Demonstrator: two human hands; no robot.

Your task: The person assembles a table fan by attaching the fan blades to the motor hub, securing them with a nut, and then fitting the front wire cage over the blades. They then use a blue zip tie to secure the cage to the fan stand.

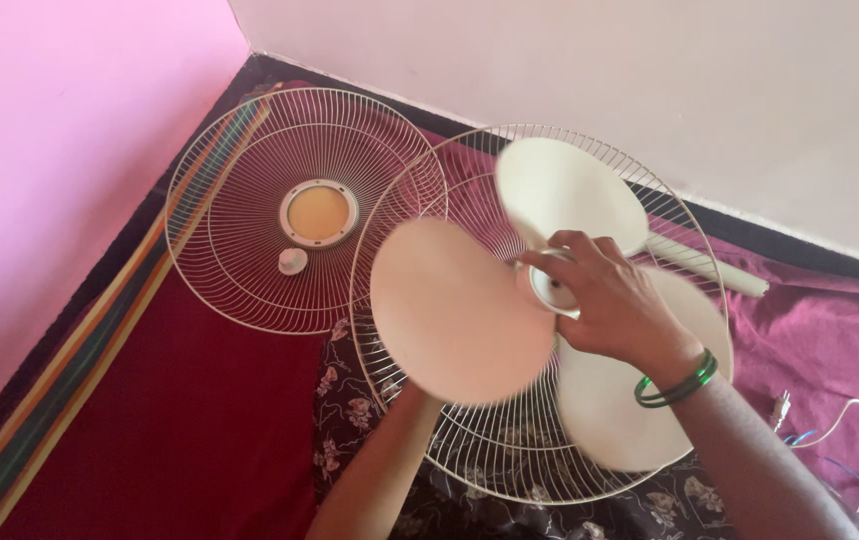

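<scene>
On the red bedcover, near the wall corner: right hand closed around the hub of the cream fan blade, fingers curled over its centre; left hand hidden behind one blade, state impossible to tell, only the forearm showing; blade held just above the rear wire guard, its three paddles reaching nearly to the guard's rim; front wire guard lying flat beside it, rims overlapping; small white cap resting on that grille; open cover to the left.
</scene>
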